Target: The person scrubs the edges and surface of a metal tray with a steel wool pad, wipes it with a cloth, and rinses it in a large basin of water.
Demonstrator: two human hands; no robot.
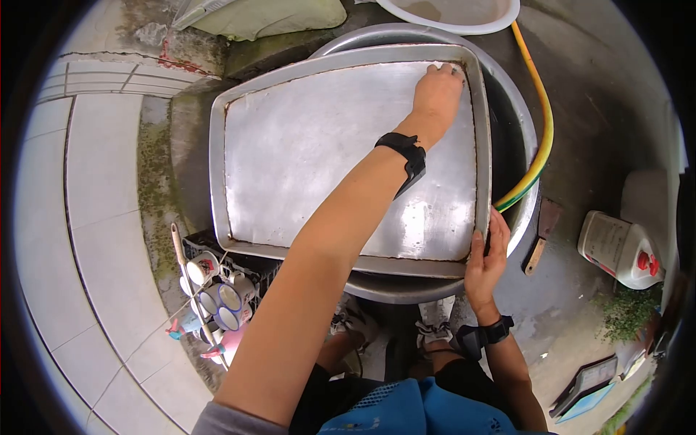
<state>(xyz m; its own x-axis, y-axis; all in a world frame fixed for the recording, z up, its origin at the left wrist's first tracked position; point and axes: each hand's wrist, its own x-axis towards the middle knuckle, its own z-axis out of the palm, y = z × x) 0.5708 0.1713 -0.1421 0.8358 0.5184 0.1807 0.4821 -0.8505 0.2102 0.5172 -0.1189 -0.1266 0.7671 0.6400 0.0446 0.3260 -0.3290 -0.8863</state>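
A large rectangular metal tray (312, 145) with brown-stained inner edges rests across a wide round metal basin (518, 109). My left hand (438, 90) reaches over the tray to its far right corner. Its fingers are curled down against the tray surface, and a small greyish bit shows at the fingertips, too small to identify. At the near right corner, my right hand (487, 261) grips the tray's rim, thumb on the near side and fingers around the outer side. Both wrists wear black bands.
A yellow-green hose (545, 123) runs into the basin beside the tray. Beyond is a white basin (449, 27). Enamel mugs (228, 297) and bottles stand at the lower left. On the right are a wooden-handled scraper (535, 257), a white jug (616, 246) and a plant (627, 315).
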